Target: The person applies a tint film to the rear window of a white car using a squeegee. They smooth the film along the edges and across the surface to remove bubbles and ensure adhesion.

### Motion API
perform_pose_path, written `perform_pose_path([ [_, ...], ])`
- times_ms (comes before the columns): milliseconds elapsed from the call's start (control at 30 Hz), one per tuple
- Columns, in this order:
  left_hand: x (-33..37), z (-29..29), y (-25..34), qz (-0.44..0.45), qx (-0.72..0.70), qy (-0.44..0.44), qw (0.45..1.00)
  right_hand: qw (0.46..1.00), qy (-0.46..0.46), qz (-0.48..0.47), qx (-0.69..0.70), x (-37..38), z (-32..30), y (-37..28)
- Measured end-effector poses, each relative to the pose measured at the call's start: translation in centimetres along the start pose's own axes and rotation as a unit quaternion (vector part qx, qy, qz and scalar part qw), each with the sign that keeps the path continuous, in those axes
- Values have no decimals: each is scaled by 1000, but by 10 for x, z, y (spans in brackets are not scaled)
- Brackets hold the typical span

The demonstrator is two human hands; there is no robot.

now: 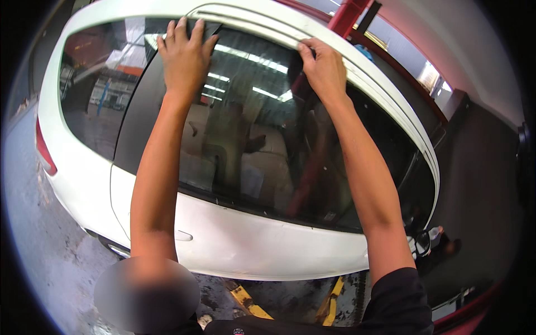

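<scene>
Both my arms reach up to the side of a white car. My left hand lies with fingers spread at the upper rear corner of the dark side window, touching the glass and the black trim there. Farther right, my right hand is closed at the window's top edge, just under the white roof rail. Its thumb and forefinger pinch there, but what lies between them is hidden. Seats show through the glass, along with reflections of ceiling lights.
Yellow lift arms show below the car over a stained floor. A red post rises behind the roof. Beside the car's right end is a person in dark clothes. A door handle sits below the window.
</scene>
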State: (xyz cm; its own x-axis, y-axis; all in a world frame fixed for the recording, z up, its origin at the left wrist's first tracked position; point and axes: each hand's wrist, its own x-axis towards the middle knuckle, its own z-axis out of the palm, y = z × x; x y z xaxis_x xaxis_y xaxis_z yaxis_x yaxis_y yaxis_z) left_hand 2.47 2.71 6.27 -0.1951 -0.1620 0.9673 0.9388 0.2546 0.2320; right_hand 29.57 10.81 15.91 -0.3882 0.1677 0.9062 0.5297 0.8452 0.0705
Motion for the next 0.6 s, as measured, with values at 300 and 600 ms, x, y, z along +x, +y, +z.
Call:
perform_pose_path([
  [300,4,-18,-28,20,-69,-106,992,614,-46,235,752,-101,-133,-63],
  [600,1,-73,-10,2,-164,-229,960,481,-87,193,851,-132,-169,-85],
])
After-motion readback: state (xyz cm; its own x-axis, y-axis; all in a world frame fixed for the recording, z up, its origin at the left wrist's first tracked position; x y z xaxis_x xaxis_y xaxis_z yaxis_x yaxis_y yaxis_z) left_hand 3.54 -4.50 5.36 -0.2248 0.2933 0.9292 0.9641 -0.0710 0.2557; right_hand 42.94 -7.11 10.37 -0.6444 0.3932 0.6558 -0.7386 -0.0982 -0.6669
